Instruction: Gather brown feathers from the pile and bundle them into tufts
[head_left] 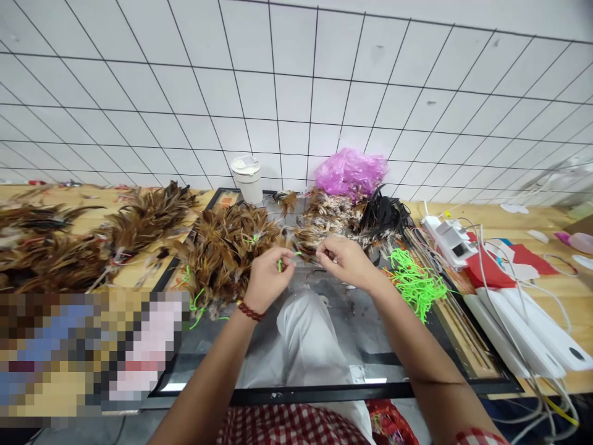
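A green tie (pixel 280 264) sits pinched in the fingers of the left hand (pixel 266 278), which is closed around it above the middle of the glass-topped tray (pixel 324 383). The right hand (pixel 345 262) is just beside it, fingers drawn together on a small feather tuft (pixel 309 252); the tuft is too small to make out clearly. A dark red bead bracelet (pixel 250 311) circles the left wrist. To the left of the hands lies a heap of brown feathers (pixel 222 253) with green ties in it. To the right lies a loose pile of bright green ties (pixel 414 281). Farther back are pale and black feathers (pixel 356 219), a pink plastic bag (pixel 349 172) and a white lidded cup (pixel 248 178) against the tiled wall. More brown feather bundles (pixel 69 247) lie on the wooden table at far left. A white power strip (pixel 451 238) and red paper (pixel 491 269) lie at right. No writing can be read.
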Demonstrator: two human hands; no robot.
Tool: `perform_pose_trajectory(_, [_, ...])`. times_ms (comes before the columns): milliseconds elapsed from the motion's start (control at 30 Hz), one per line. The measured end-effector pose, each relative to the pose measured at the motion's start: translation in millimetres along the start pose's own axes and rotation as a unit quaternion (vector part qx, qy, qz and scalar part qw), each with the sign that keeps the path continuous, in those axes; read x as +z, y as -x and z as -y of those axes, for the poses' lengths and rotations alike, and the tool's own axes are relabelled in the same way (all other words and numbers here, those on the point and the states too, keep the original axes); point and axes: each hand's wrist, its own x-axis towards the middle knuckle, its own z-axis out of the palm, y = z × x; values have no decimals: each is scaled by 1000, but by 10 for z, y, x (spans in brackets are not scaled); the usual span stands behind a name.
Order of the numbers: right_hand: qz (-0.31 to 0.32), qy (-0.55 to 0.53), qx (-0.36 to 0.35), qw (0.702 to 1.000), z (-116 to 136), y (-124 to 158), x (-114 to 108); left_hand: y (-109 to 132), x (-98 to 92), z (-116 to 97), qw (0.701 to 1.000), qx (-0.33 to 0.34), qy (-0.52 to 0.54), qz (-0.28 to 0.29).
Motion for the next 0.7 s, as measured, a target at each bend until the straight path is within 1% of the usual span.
perform_pose_trajectory(67, [-23, 1, 2, 1000, -4, 12, -70, -137, -220, 66, 1000, 10, 3, -16])
perform_pose_trajectory(133, [-48, 4, 12, 999, -25, 34, -167, -350, -438, 160, 1000, 10, -23, -16])
perform_pose_trajectory(200, [-73, 10, 24, 997, -58, 59, -258, -581, -599, 287, 999, -11, -43, 31])
perform_pose_trajectory(233, [-85, 14, 30, 996, -75, 71, -293, -685, -651, 356, 997, -31, -37, 59])
perform_pose_trajectory(300, [-103, 21, 33, 994, -102, 87, -341, -844, -706, 489, 989, -91, 2, 113])
perform_pose_trajectory(333, [-109, 24, 33, 993, -110, 93, -356, -896, -721, 544, 982, -118, 10, 146])
perform_pose_trajectory(400, [-113, 32, 33, 993, -109, 100, -376, -953, -760, 621, 965, -167, -9, 204])
perform_pose_trajectory(467, [-110, 39, 32, 993, -93, 105, -399, -967, -837, 645, 951, -193, -47, 238])
perform_pose_trajectory(533, [-110, 46, 33, 992, -73, 113, -429, -961, -949, 620, 957, -177, -95, 209])
perform_pose_trajectory(567, [-114, 49, 34, 992, -66, 118, -448, -954, -1005, 591, 963, -151, -135, 178])
perform_pose_trajectory(600, [-118, 52, 36, 991, -63, 124, -467, -944, -1051, 551, 967, -122, -185, 127])
perform_pose_trajectory(633, [-123, 56, 40, 990, -63, 130, -486, -929, -1078, 501, 963, -91, -242, 73])
perform_pose_trajectory(700, [-135, 68, 49, 987, -74, 146, -523, -880, -1049, 379, 949, -40, -311, -31])
